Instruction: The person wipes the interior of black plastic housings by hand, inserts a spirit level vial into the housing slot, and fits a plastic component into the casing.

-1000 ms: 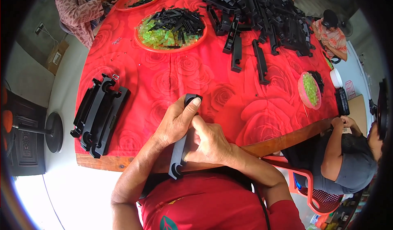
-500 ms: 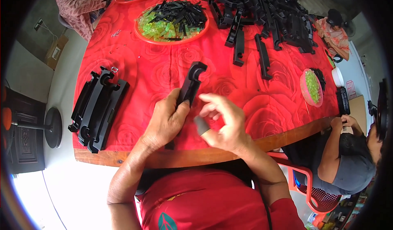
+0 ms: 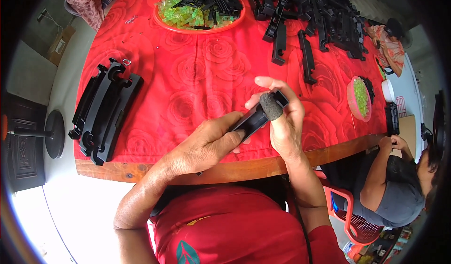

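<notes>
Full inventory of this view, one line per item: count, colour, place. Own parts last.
wooden table: 1, brown, centre
tablecloth: 1, red rose-patterned, covering it
held bar: 1, black, centre
left-side bars: at least three, black, tabletop left
parts pile: uncountable, black, far right
round tray: 1, orange-red, far centre
pink bowl: 1, pink, right
translucent pieces: many, yellow-green, in tray and bowl
thin strips: many, black, heaped in tray
cardboard box: 1, brown, far left
chair: 1, red, lower right
co-workers: at least three, dark-grey and patterned clothing, right and far left
shirt: 1, red, lower centre
left grip: 1, bare, holding bar's near end
right grip: 1, bare except dark-grey thumb sleeve, bar's far end
</notes>
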